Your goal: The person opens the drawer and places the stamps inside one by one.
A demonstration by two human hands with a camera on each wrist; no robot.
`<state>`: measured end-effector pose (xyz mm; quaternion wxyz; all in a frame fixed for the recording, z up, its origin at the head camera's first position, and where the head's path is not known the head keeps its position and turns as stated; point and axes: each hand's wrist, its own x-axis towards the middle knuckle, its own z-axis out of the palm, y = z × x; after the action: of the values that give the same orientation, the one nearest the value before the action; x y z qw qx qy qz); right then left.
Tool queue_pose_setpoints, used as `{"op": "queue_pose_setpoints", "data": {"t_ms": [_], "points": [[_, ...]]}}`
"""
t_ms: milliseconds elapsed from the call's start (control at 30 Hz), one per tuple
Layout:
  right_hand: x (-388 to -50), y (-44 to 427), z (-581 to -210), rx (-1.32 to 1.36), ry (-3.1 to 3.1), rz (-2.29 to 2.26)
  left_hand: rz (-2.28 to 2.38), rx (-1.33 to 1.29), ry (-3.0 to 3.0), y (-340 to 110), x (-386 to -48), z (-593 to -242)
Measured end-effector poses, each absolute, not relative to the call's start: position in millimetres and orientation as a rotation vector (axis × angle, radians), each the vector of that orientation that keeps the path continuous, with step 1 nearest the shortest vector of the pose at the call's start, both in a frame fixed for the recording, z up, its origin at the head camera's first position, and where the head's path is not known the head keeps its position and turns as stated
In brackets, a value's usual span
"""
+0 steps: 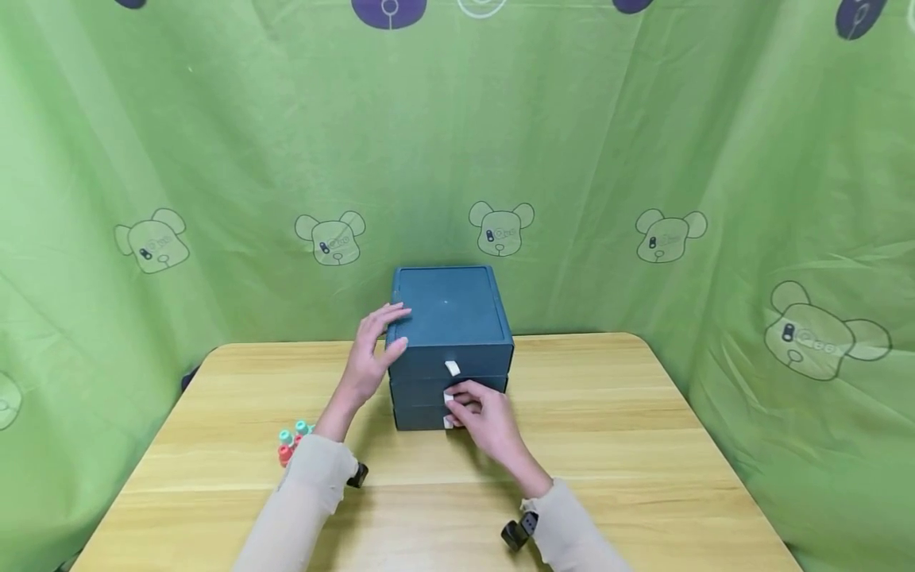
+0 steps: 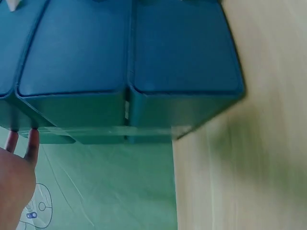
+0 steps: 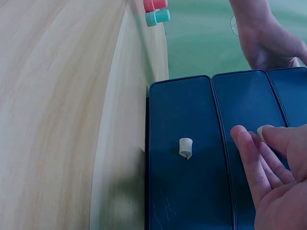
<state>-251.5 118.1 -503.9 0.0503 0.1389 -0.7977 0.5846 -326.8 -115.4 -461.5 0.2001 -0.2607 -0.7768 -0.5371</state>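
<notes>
A dark blue three-drawer box (image 1: 446, 306) stands on the table, all its drawers closed. My left hand (image 1: 368, 357) lies against its upper left edge, fingers extended; two fingertips touch the side in the left wrist view. My right hand (image 1: 489, 421) is at the front, pinching the middle drawer's white pull tab (image 1: 448, 396) between thumb and fingers. Most of that tab is hidden by the thumb in the right wrist view. Above it shows the top drawer's white tab (image 1: 453, 368). The bottom drawer's tab (image 3: 185, 146) sticks out untouched.
Several small red and teal capped pieces (image 1: 286, 438) stand on the wooden table (image 1: 608, 445), left of the box and partly behind the left sleeve. A green curtain (image 1: 572, 159) with bear-head prints hangs behind and at both sides.
</notes>
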Motion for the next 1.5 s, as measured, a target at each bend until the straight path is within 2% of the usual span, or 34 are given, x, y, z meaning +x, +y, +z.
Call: {"op": "queue_pose_setpoints", "data": {"t_ms": [500,1500], "points": [[-256,118,-503,0.415,-2.435,1.758,-1.339,-0.721,-2.095,-108,-335,-480],[-249,121,-504,0.363,-2.430,1.805,-1.352,-0.709,-2.069,-101,-334,-483]]}}
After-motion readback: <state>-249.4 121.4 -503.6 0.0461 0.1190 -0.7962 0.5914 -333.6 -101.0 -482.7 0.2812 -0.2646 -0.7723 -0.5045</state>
